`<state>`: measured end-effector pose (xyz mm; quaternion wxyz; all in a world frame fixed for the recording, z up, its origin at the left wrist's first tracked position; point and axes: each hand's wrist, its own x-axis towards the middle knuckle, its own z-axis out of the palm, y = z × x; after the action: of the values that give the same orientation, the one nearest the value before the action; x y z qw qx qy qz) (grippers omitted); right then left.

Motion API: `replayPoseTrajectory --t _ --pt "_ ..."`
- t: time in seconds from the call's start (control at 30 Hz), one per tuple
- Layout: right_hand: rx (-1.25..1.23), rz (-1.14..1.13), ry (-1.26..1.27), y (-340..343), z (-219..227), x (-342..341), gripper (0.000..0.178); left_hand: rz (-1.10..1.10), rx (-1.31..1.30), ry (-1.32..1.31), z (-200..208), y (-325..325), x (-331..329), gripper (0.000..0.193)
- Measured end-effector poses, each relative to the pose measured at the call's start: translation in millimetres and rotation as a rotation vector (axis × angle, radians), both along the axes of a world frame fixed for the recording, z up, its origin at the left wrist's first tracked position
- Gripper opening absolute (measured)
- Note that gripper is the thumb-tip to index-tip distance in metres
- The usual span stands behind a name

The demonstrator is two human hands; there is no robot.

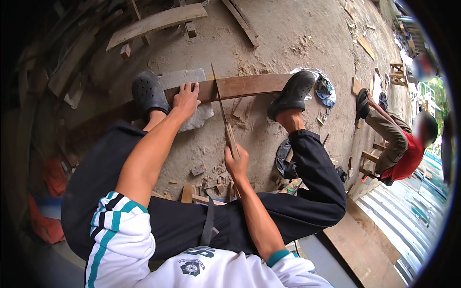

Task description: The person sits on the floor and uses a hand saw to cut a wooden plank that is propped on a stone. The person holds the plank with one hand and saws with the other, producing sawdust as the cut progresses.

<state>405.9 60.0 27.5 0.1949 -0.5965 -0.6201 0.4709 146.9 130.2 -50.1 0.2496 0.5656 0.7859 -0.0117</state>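
A long brown wooden plank [254, 86] lies across in front of me, over pale stone blocks [196, 121] on its left part. My left hand [186, 99] rests on the plank with fingers spread, left of the saw. The wooden handle of a handsaw [220, 98] is gripped in my right hand [236, 162]. Its thin blade crosses the plank and points away from me, just right of my left hand. Both my feet, in dark clogs [150, 93], are set at the plank, one on each side of the saw.
A board on short legs [158, 25] stands at the far left. Wood scraps [199, 170] and a crumpled plastic bag [324, 91] lie on the dirt floor. At the right a person in a red shirt [407, 158] sits on a low wooden stool [369, 161].
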Motion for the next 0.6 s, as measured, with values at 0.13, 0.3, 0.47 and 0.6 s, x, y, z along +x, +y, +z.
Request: replayPoseTrajectory --t 0.13,0.3,0.47,0.6 --pt "0.04 0.06 -0.05 -5.7 -4.4 8.9 0.012 0.011 -0.009 -0.005 -1.4 -4.7 -2.2 0.073" --pt "0.07 0.024 0.041 -34.5 20.4 25.1 0.014 0.031 -0.021 0.001 5.1 -10.9 -3.4 0.073" --pt "0.041 -0.027 0.009 14.1 -13.5 -12.4 0.012 0.003 0.051 0.031 -1.2 -2.6 4.1 0.072" --pt "0.142 0.076 0.013 -51.5 8.3 29.1 0.014 0.031 0.018 0.066 -3.1 -17.4 -8.9 0.073"
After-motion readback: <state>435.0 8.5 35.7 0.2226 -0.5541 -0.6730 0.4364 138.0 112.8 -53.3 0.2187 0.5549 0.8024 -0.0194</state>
